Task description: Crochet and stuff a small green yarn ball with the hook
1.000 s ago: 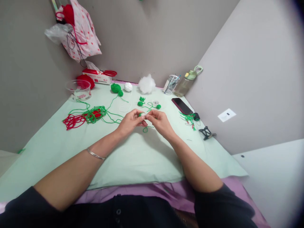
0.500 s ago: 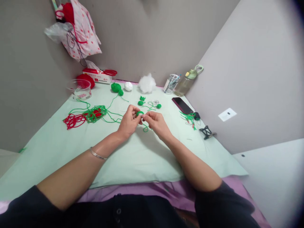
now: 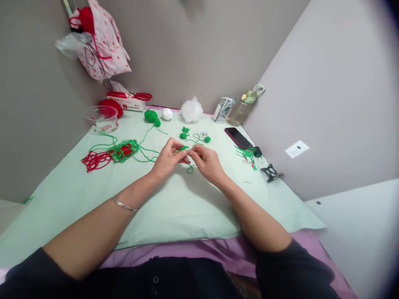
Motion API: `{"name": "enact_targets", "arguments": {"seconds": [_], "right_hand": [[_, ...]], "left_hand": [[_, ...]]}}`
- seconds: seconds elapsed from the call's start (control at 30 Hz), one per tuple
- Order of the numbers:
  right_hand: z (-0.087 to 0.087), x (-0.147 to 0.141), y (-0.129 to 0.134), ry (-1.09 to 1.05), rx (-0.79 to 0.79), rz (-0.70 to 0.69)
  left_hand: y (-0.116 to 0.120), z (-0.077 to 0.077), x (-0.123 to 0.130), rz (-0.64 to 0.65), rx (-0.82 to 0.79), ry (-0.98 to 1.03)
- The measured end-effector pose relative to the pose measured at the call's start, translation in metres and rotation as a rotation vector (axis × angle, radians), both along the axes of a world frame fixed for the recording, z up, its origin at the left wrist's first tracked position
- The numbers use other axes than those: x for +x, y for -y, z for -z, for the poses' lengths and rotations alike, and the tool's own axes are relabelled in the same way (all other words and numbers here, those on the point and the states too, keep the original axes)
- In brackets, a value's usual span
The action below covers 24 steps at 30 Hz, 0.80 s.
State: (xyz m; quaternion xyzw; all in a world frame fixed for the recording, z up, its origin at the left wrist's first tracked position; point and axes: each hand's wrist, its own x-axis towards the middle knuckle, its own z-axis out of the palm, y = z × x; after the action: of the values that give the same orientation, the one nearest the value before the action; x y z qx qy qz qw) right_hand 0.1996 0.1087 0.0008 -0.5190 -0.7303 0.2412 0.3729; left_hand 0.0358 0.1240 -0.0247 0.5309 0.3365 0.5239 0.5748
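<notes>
Over the middle of the table, my left hand (image 3: 170, 158) is closed around a small green crocheted piece (image 3: 184, 148), of which only the top shows. My right hand (image 3: 208, 162) meets it from the other side, thumb and fingertips pinched together at the piece's edge. What lies in that pinch is too small to make out. A loop of green yarn (image 3: 190, 169) hangs below the hands. Just beyond them lie small green crocheted balls (image 3: 183, 136) with yarn tails, and a white tuft of stuffing (image 3: 191, 110) farther back.
Tangled green yarn (image 3: 126, 150) and red yarn (image 3: 96, 161) lie to the left, near a clear plastic tub (image 3: 104, 120). Along the back are a green yarn ball (image 3: 151, 116), a tissue box (image 3: 127, 102) and a bottle (image 3: 242, 109). A phone (image 3: 238, 138) rests at right.
White stuffing that showed on the green piece between my hands is now mostly out of sight. My right fingertips have shifted slightly right, and the view has moved a little.
</notes>
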Motion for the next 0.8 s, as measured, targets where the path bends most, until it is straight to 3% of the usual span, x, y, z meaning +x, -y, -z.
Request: {"name": "enact_targets", "arguments": {"seconds": [0.13, 0.3, 0.47, 0.57, 0.67, 0.73, 0.8], "right_hand": [[0.001, -0.011, 0.009, 0.042, -0.042, -0.048], [0.003, -0.022, 0.014, -0.094, -0.071, -0.043], [-0.01, -0.002, 0.006, -0.085, -0.085, -0.208], [-0.021, 0.023, -0.002, 0.141, -0.016, -0.07], [-0.024, 0.046, -0.009, 0.656, -0.09, 0.127], [-0.021, 0.054, -0.011, 0.856, -0.183, 0.128], [-0.017, 0.057, -0.013, 0.906, -0.23, 0.085]], "left_hand": [[-0.004, 0.007, 0.003, -0.078, -0.008, -0.021], [-0.004, 0.004, 0.002, -0.151, 0.006, -0.005], [-0.007, -0.008, -0.007, -0.191, 0.027, 0.055], [-0.012, -0.014, -0.014, -0.232, 0.064, 0.083], [-0.014, -0.018, -0.018, -0.24, 0.102, 0.074], [-0.012, -0.019, -0.018, -0.207, 0.112, 0.047], [-0.009, -0.019, -0.016, -0.165, 0.106, 0.021]]}}
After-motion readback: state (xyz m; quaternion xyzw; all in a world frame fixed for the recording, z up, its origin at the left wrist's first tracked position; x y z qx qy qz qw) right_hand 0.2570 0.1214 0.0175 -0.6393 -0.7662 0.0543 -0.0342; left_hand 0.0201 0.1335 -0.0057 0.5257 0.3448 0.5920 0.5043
